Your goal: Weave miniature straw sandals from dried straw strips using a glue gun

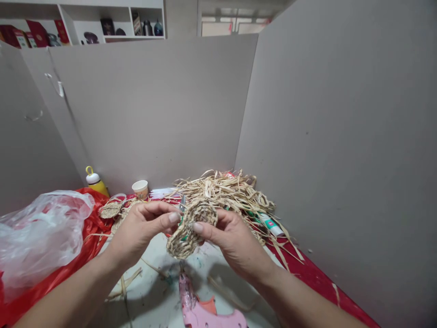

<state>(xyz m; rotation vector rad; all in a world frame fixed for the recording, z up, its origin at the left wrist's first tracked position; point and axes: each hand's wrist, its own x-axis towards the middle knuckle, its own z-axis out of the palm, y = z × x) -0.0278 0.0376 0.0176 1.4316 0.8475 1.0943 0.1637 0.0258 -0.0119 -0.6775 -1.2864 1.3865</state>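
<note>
A braided straw piece (187, 241), bent into a curved double-lobed shape, is held up over the work surface. My right hand (235, 241) pinches it, with the thumb on its near face and the fingers behind. My left hand (145, 228) is closed at the piece's left side, thumb drawn against the fingers; what lies between them is hidden. Below the piece, a pink glue gun (208, 314) rests on the whitish board (153, 291), nozzle pointing away from me. Behind my hands spreads a heap of loose dry straw (225, 191).
Left are a clear plastic bag (44, 228) on a red bag (97, 218), a yellow bottle (98, 183), a paper cup (140, 188) and a coiled straw disc (110, 209). White sticks (164, 193) lie behind; a white-green tube (271, 225) lies right. Grey panels (153, 109) enclose the table.
</note>
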